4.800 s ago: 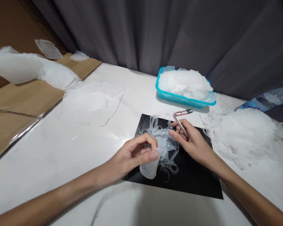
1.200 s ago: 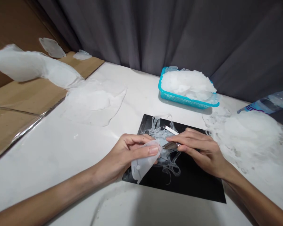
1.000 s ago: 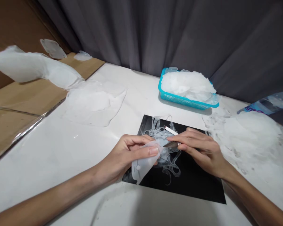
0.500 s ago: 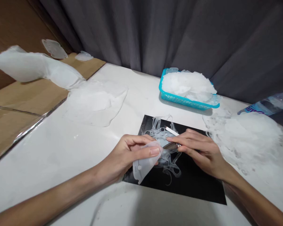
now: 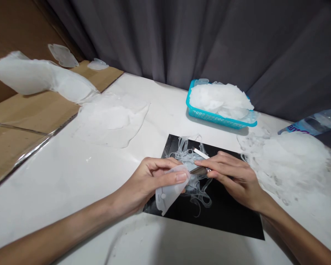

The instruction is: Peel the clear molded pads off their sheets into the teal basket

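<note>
My left hand point(image 5: 151, 182) pinches a translucent white silicone piece point(image 5: 168, 187) between thumb and fingers, holding it above the left edge of a black mat point(image 5: 223, 213). My right hand point(image 5: 231, 176) is closed on a small pair of snips point(image 5: 200, 162) whose blades point left and meet the top edge of the silicone piece. Under both hands, a tangle of clear trimmed strips point(image 5: 194, 184) lies on the mat.
A turquoise basket point(image 5: 217, 117) heaped with white pieces stands behind the mat. A large pile of trimmings point(image 5: 289, 158) lies at the right, with a plastic bottle point(image 5: 314, 123) behind it. Plastic bags point(image 5: 110, 117) and cardboard point(image 5: 30, 114) fill the left. A dark curtain hangs behind.
Some seconds ago my right hand held the snips raised and apart from the piece; now the blades are at its edge. In the last second nothing has visibly moved.
</note>
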Available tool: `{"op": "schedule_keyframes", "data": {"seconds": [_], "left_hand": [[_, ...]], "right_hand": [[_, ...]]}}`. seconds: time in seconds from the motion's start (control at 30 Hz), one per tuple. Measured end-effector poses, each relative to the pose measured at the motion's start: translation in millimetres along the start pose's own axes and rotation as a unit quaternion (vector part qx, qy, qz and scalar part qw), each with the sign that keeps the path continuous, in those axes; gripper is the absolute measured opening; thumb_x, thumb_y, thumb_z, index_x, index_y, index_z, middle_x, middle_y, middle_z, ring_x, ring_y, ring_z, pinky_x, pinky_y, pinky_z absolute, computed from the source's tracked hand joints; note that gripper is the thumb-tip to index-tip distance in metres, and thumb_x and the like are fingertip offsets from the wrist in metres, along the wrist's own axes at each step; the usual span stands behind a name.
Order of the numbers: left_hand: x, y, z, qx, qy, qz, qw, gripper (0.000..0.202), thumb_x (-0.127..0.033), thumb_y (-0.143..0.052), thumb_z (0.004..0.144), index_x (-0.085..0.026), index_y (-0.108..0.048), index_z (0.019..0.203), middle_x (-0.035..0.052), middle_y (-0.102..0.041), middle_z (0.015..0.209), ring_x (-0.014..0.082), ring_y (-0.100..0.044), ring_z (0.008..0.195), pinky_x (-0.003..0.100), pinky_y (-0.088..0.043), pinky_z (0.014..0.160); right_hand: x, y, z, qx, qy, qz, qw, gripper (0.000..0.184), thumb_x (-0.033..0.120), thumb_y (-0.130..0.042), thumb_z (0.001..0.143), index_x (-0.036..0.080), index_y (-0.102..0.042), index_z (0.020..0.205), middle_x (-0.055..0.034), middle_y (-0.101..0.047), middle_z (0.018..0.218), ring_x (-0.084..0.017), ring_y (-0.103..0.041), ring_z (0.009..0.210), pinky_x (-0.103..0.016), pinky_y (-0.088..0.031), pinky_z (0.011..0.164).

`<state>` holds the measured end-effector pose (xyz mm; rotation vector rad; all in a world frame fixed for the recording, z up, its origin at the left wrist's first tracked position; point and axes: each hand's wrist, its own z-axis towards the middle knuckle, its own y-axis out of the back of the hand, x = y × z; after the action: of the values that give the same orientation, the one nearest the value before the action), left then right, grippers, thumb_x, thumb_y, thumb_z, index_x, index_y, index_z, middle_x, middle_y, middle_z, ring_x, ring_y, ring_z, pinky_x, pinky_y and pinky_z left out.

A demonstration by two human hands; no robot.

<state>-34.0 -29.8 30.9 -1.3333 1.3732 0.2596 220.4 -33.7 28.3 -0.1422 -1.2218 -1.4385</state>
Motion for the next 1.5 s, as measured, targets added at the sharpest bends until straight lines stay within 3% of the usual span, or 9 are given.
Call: {"op": "schedule_keyframes", "data": {"seconds": [0.63, 0.83, 0.97, 1.07, 1.23, 1.43, 1.5], "left_hand": [[1, 1.2, -1, -0.008, 0.01, 0.013, 1.0, 0.007, -0.025, -0.088, 0.08, -0.018, -0.084, 0.081, 0.0016, -0.072, 0.085, 0.0087, -0.069, 0.067, 0.014, -0.055, 0.061], [0, 2.2, 2, -0.006, 0.008, 0.016, 1.0, 0.007, -0.025, -0.087, 0.08, -0.019, -0.084, 0.082, 0.0022, -0.072, 0.087, 0.0089, -0.069, 0.068, 0.015, -0.055, 0.063], [2, 4.0, 3, -0.007, -0.022, 0.049, 0.999, 0.006, -0.025, -0.087, 0.08, -0.02, -0.085, 0.082, 0.0025, -0.071, 0.09, 0.0095, -0.068, 0.071, 0.017, -0.054, 0.065], [3, 7.8, 4, -0.013, -0.074, 0.114, 0.991, 0.004, -0.025, -0.087, 0.081, -0.023, -0.086, 0.085, 0.0035, -0.072, 0.095, 0.0095, -0.065, 0.078, 0.017, -0.053, 0.07], [3, 12.5, 7, -0.027, -0.12, 0.216, 0.969, 0.009, -0.028, -0.087, 0.08, -0.024, -0.087, 0.089, 0.0078, -0.073, 0.102, 0.0129, -0.064, 0.084, 0.019, -0.051, 0.069], [1, 11.9, 7, -0.029, -0.134, 0.257, 0.957, 0.012, -0.031, -0.087, 0.079, -0.022, -0.087, 0.086, 0.0113, -0.073, 0.102, 0.0161, -0.064, 0.08, 0.019, -0.048, 0.056], [1, 12.0, 6, -0.028, -0.145, 0.267, 0.952, 0.011, -0.03, -0.087, 0.079, -0.023, -0.087, 0.087, 0.0111, -0.073, 0.102, 0.0168, -0.065, 0.083, 0.019, -0.05, 0.057]], "right_hand": [[0, -1, -1, -0.015, 0.005, -0.003, 1.0, 0.041, 0.01, -0.06, 0.101, 0.025, -0.065, 0.138, -0.0043, -0.078, 0.116, -0.016, -0.07, 0.092, -0.034, -0.049, 0.077], [1, -1, -2, -0.054, -0.048, 0.019, 0.997, 0.043, 0.011, -0.06, 0.101, 0.034, -0.066, 0.136, -0.0004, -0.077, 0.118, -0.016, -0.068, 0.093, -0.033, -0.051, 0.081], [1, 10, 1, -0.047, -0.054, 0.014, 0.997, 0.041, 0.014, -0.061, 0.101, 0.034, -0.067, 0.136, -0.0003, -0.077, 0.116, -0.016, -0.067, 0.091, -0.032, -0.052, 0.083], [-12, 19, 1, -0.039, -0.07, -0.013, 0.997, 0.035, 0.019, -0.061, 0.102, 0.033, -0.069, 0.133, -0.0015, -0.077, 0.118, -0.018, -0.068, 0.097, -0.034, -0.052, 0.087], [-52, 28, -3, -0.067, -0.126, -0.075, 0.987, 0.027, 0.032, -0.057, 0.105, 0.029, -0.074, 0.126, -0.0043, -0.077, 0.116, -0.021, -0.069, 0.103, -0.039, -0.05, 0.095], [-87, 27, -13, -0.071, -0.166, -0.173, 0.968, 0.037, 0.043, -0.05, 0.106, 0.024, -0.071, 0.131, -0.008, -0.071, 0.106, -0.024, -0.064, 0.101, -0.042, -0.049, 0.093], [-94, 25, -17, -0.076, -0.164, -0.212, 0.96, 0.039, 0.045, -0.049, 0.106, 0.024, -0.072, 0.13, -0.0087, -0.067, 0.103, -0.025, -0.061, 0.1, -0.042, -0.048, 0.092]]}}
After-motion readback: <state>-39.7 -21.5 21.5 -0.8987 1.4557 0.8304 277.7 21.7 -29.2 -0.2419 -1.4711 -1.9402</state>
